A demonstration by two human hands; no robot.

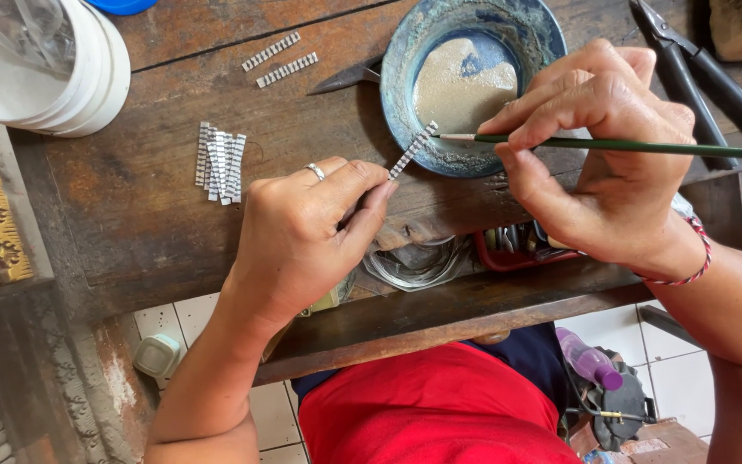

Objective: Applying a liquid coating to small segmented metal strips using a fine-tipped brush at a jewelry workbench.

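Now a thin ridged silver metal strip [412, 150] is pinched in the left hand [307, 232] over the round blue-green dish [405, 60] of pale liquid.
Right hand [603, 155] grips a slim green-handled brush [629, 147], tip touching the strip; more silver strips [219, 161] lie stacked on the worn wooden bench [148, 215] nearby.

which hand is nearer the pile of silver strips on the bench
Left. The left hand sits just right of the pile of silver strips; the right hand is far across, by the bowl.

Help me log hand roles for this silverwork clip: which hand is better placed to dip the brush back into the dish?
Probably the right hand. It already grips the green-handled brush, whose tip sits at the rim of the blue dish. The left hand is occupied, pinching the small silver strip.
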